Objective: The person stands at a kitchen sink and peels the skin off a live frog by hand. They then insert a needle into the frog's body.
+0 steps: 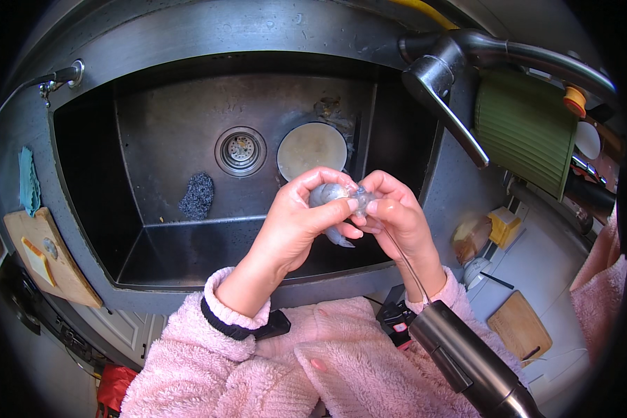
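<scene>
Both hands meet above the near right part of a dark metal sink (177, 109). My left hand (308, 209) grips the body of a raw grey shrimp (328, 194), whose tail hangs below the fingers. At the shrimp's other end, the thumb and fingers of my right hand (397, 209) pinch its translucent head part (363, 199). A thin stream of water runs by my right hand from the black spray head of a faucet (465, 355). Beyond the hands, a round pale dish (312, 149) lies on the sink floor, partly covered by my left hand.
A drain (240, 149) and a dark scouring pad (197, 196) are in the sink. The faucet's lever (457, 120) reaches over the right rim. A teal cloth (29, 180) and a wooden board (52, 256) lie on the left; a green ribbed rack or mat (525, 130) stands right.
</scene>
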Available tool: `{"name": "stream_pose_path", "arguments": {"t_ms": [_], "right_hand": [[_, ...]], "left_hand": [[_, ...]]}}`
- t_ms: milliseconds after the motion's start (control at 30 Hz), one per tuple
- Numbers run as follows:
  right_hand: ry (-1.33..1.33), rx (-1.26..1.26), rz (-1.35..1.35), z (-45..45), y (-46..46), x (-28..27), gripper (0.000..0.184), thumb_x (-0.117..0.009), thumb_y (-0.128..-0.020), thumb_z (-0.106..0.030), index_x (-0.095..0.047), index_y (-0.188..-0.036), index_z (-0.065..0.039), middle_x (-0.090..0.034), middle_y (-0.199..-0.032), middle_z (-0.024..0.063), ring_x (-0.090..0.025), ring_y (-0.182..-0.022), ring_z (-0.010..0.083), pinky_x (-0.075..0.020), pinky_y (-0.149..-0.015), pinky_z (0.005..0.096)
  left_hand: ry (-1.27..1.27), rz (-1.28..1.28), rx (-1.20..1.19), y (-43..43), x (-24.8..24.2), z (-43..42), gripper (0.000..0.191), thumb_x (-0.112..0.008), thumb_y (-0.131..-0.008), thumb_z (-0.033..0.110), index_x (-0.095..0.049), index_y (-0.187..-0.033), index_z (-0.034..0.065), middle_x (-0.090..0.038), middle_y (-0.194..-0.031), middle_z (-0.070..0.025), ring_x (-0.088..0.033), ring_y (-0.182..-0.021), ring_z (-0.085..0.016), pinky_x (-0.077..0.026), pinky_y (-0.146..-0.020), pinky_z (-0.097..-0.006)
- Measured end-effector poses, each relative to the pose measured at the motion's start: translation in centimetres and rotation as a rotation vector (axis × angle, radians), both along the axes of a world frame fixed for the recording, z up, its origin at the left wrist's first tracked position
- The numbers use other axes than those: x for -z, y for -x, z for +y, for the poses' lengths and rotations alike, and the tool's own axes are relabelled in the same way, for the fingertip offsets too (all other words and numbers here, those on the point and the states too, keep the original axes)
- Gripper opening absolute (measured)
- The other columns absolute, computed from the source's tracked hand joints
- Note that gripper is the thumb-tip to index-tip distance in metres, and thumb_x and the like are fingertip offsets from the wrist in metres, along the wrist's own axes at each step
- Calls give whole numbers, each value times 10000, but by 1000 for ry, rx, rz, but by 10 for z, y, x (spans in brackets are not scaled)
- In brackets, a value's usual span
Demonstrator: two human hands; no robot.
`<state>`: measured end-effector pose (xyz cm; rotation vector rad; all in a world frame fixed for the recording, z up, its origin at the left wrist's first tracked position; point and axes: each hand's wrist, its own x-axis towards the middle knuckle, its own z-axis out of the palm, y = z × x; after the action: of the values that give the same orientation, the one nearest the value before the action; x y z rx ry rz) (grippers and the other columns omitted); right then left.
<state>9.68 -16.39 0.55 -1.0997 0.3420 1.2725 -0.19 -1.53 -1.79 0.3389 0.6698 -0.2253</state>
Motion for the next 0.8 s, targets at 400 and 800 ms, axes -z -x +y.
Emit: {"name": "stream_pose_path", "arguments": {"t_ms": [400, 800], "right_hand": [[173, -181, -1002, 6, 16, -4, 210, -655, -810, 98, -630, -1011, 42, -587, -1013, 100, -626, -852, 123, -529, -732, 225], [105, -26, -741, 11, 22, -3, 323, -658, -810, 119, -575, -1113, 46, -550, -1052, 95, -614, -870, 112, -527, -757, 229]], "left_hand": [[-98, 8, -95, 0, 5, -2, 199, -660, -849, 11, -583, -1032, 13, -631, -905, -71, -631, -763, -131, -527, -730, -266], [-142, 9, -84, -3, 1, -3, 305, -682, -816, -11, -534, -1080, 31, -610, -911, -54, -626, -785, -130, -527, -720, -260]]}}
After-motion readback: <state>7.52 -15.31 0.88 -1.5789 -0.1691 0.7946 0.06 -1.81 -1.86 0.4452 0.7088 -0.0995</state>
